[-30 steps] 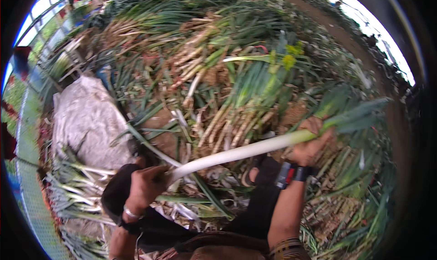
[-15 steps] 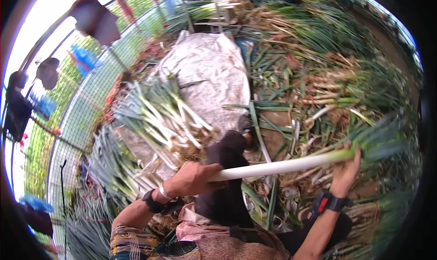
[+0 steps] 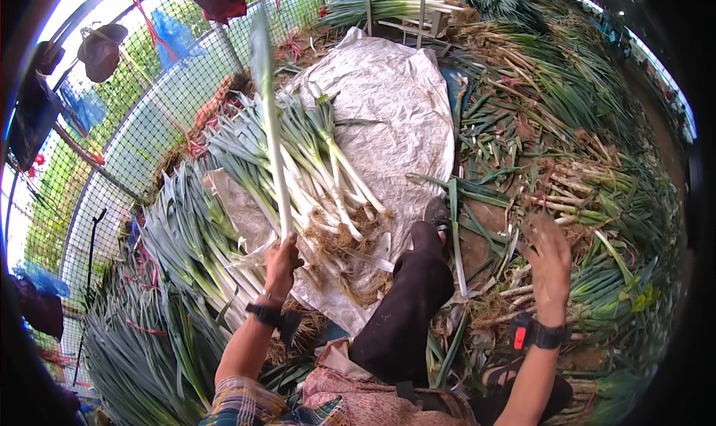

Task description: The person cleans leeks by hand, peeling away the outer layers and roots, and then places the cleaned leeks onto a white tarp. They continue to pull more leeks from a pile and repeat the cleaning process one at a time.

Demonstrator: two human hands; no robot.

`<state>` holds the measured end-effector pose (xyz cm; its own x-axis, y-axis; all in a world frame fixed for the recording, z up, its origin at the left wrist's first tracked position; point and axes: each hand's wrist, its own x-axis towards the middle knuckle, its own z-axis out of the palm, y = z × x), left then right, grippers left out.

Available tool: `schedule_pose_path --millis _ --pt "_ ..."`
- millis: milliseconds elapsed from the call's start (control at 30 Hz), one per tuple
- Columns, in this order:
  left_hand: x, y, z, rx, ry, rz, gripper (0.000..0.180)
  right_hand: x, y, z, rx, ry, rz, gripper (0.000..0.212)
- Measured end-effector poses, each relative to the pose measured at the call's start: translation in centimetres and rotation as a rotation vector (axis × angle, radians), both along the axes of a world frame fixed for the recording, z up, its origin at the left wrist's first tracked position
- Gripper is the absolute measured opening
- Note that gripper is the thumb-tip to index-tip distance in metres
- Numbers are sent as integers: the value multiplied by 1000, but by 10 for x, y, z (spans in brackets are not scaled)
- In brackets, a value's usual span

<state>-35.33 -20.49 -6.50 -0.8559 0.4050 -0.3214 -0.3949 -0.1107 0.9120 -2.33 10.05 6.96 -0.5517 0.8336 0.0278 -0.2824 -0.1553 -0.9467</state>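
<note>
Wrapped round the root end of a leek (image 3: 277, 165), my left hand (image 3: 280, 268) holds it upright, its white shank rising and its blurred green top pointing away. Behind that stalk lies a pile of trimmed leeks (image 3: 306, 180), white shanks and brown roots toward me, on a white sheet. My right hand (image 3: 548, 265) is raised on the right, fingers apart and slightly blurred, with nothing in it. Under and beyond this hand lie untrimmed leeks (image 3: 567, 195) with dirty, yellowish stalks and roots.
The crumpled white sheet (image 3: 403, 90) spreads ahead of my dark-trousered leg (image 3: 406, 299). Loose green leaves (image 3: 477, 191) litter the ground to its right. More leeks (image 3: 164, 351) are heaped at lower left. Mesh fencing (image 3: 142, 142) with hanging bags and hats runs along the left.
The leek has swung from lying across between both hands to upright over the left pile. My right hand has let go of its green end. My view has shifted slightly.
</note>
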Motion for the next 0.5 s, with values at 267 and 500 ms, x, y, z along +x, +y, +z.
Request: schedule_pose_path --millis 267,500 --pt "-88 7 -132 -1040 186 -251 41 109 1 -115 -343 -246 -319 36" --pt "-145 83 -186 -897 108 -43 44 116 -8 -155 -485 -374 -423 27"
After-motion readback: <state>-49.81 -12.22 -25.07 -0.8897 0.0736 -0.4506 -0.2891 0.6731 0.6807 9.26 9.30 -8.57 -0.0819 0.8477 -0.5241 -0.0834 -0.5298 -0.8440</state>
